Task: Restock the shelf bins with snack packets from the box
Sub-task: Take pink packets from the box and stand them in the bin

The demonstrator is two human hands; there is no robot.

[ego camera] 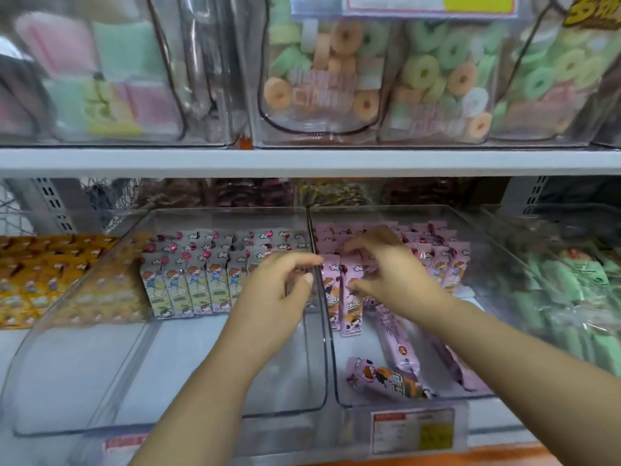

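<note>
Pink snack packets [450, 264] stand upright in rows at the back of the right clear bin [403, 403] on the lower shelf. A few more pink ones [386, 381] lie loose on its floor near the front.

The right hand [396, 274] reaches into this bin. Its grip is half closed, with the fingers arched over the top of a front-row packet and the thumb pressed on its face. The left hand [275, 290] hovers at the shared bin wall [324, 331], which stands between the two hands. Its fingers are curved, with a gap to the thumb, and I cannot tell whether that grip has hold of anything.

Just left of the wall, the middle bin [201, 428] holds rows of pale packets [188, 290], upright at its back. Yellow packets [33, 274] fill the space further left, and green packets [571, 297] lie to the far right. A price label [413, 432] sits on the shelf edge below the right bin. Above, a white shelf board [302, 161] carries clear tubs of ring sweets [420, 72].
</note>
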